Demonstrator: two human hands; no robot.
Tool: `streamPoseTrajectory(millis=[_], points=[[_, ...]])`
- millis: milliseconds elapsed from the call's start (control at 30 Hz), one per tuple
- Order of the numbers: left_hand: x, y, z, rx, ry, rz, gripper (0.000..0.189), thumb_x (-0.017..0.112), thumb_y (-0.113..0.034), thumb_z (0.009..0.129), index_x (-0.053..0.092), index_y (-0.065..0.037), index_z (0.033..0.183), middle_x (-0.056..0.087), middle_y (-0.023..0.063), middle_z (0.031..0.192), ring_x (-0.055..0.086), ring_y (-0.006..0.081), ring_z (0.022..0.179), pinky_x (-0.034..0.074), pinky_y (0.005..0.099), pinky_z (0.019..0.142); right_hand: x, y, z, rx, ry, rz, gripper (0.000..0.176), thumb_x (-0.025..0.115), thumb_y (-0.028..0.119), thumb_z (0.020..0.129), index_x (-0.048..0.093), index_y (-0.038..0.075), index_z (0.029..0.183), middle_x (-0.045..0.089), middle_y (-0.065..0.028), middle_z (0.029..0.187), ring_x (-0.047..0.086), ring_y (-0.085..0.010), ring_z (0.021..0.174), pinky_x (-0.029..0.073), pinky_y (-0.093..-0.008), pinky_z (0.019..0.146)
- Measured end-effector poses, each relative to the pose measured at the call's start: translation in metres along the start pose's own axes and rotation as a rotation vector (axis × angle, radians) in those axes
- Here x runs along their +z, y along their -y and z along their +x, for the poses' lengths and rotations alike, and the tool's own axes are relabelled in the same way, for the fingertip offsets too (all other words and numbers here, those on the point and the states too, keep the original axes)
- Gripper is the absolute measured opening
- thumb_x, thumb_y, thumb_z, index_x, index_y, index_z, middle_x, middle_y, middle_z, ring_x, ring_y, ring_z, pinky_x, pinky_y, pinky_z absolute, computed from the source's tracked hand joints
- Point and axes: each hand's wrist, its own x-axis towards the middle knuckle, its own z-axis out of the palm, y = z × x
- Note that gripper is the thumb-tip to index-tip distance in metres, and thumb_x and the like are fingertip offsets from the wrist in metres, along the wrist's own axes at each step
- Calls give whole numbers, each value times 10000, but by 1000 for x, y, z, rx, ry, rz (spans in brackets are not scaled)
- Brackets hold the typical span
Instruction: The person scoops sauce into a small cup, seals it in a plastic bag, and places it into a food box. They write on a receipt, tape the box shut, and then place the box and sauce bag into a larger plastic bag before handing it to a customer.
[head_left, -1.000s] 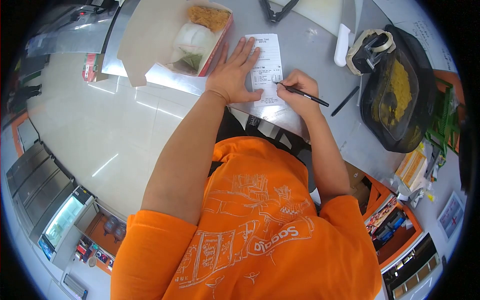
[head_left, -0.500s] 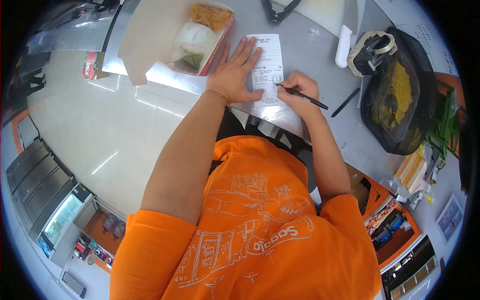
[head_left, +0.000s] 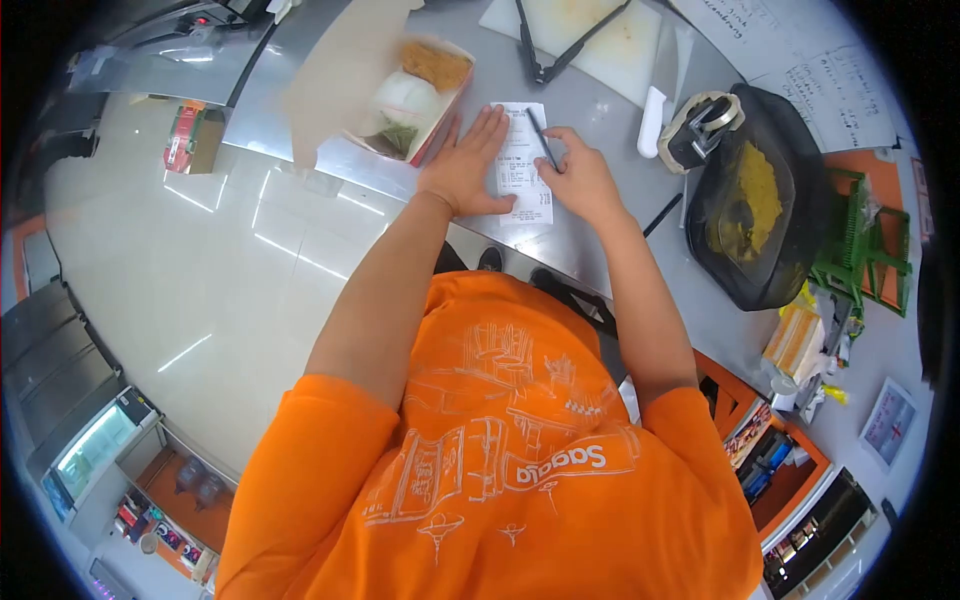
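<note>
My left hand lies flat with fingers spread on the left edge of a printed receipt on the steel table. My right hand is closed around a dark pen, which now points up and away across the receipt's upper right part. Just beyond my left hand stands an open paper food box. Inside it are a piece of fried food, a white wrapped mound and something green.
Black tongs and a white-handled knife lie at a white cutting board. To the right are a tape dispenser, a second dark pen, a black tub with yellow contents, and a green rack.
The pen has swung from pointing back toward my right forearm to pointing away from me. My right hand has shifted slightly left, and the whole view has shifted. My left hand stays on the receipt.
</note>
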Motion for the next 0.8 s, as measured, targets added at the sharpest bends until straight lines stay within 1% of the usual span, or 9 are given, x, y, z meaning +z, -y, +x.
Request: streamPoseTrajectory(millis=[133, 333, 500, 533, 600, 633, 700, 733, 800], points=[[6, 4, -5, 29, -61, -48, 1161, 722, -534, 671, 168, -13, 1547, 160, 158, 1626, 117, 253, 1517, 64, 481, 1238, 11, -6, 1, -57, 33, -87, 476, 748, 227, 804, 571, 55, 1211, 650, -183, 708, 659, -377, 695, 512, -438, 664], [9, 12, -4, 95, -85, -58, 1133, 717, -535, 688, 207, 28, 1529, 163, 203, 1616, 121, 286, 1516, 71, 462, 1233, 16, 11, -2, -20, -122, -124, 462, 758, 239, 797, 611, 35, 1184, 673, -210, 784, 681, -375, 764, 532, -433, 700], [26, 15, -5, 82, -126, -154, 978, 720, -459, 777, 286, 60, 1483, 271, 246, 1563, 248, 360, 1467, 167, 505, 1206, 33, -1, -8, 53, -144, -205, 429, 749, 292, 812, 658, -3, 1111, 689, -193, 815, 681, -368, 757, 532, -435, 694], [2, 11, -12, 82, -132, -159, 978, 720, -459, 777, 286, 60, 1483, 271, 246, 1563, 248, 360, 1467, 167, 505, 1206, 31, 5, -9, 52, -144, -212, 429, 749, 292, 812, 658, -3, 1111, 689, -193, 815, 681, -368, 757, 532, -435, 694], [-87, -4, -33, 556, -236, -155, 880, 729, -412, 814, 351, 68, 1447, 389, 264, 1485, 371, 393, 1391, 281, 481, 1162, 23, 23, -5, 88, -319, -271, 419, 728, 318, 840, 662, -1, 1103, 692, -180, 829, 679, -352, 743, 531, -424, 683], [-115, 1, -42, 560, -238, -155, 880, 729, -412, 814, 351, 68, 1447, 389, 264, 1485, 371, 393, 1391, 281, 481, 1162, 18, 36, 4, 89, -324, -272, 419, 728, 318, 840, 662, -1, 1103, 692, -180, 829, 679, -352, 743, 531, -424, 683], [-152, 19, -56, 54, -631, 33, 817, 743, -367, 817, 398, 54, 1426, 481, 251, 1408, 451, 389, 1324, 386, 443, 1091, 2, 66, 26, -27, -427, -205, 409, 692, 340, 881, 659, 5, 1112, 695, -167, 857, 677, -335, 766, 530, -406, 693], [-156, 27, -58, 63, -629, 30, 817, 743, -367, 817, 398, 54, 1426, 481, 251, 1408, 451, 389, 1324, 386, 443, 1091, -1, 79, 43, -91, -472, -129, 396, 681, 338, 893, 659, 9, 1112, 696, -168, 871, 677, -327, 769, 531, -396, 697], [-164, 42, -60, -300, -676, -456, 781, 724, -351, 807, 417, 34, 1412, 566, 240, 1254, 546, 383, 1191, 389, 500, 1055, -8, 118, 78, -228, -538, -44, 401, 649, 361, 919, 659, 20, 1129, 692, -185, 945, 670, -319, 840, 527, -394, 756]])
